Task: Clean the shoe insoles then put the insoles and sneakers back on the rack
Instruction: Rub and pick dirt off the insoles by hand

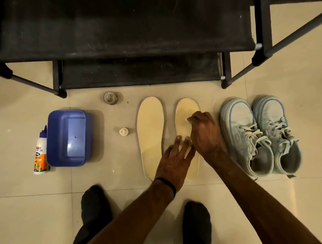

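While the left hand (174,159) lies flat with fingers spread and straight on the right insole (187,124), pinning its middle-to-heel part to the tiled floor (304,75), the right hand (205,133) sits just beyond it over the same insole's front half, fingers curled tight around something small and pale — too small to tell what, only a white speck shows at the fingertips. Forearms cross near the wrists, right arm coming in over the heel end; a black band (168,183) circles the left wrist. Left insole (149,132) lies flat, parallel, just to the left of the left hand, untouched, a narrow gap between the two insoles. Pair of pale blue sneakers (259,135) stands side by side just to the right of the right hand, toes pointing away from the person, laces loose, openings up. Further left of the hands: a small white cap (123,131) near the left insole, then a blue plastic tub (68,137), then a glue bottle (42,151) lying touching the tub's left side. A tape roll (110,98) sits beyond the cap — close to the black shoe rack (124,32), which stands past both hands, its dusty fabric shelves bare. Person's dark-clad legs (95,213) show below the arms.
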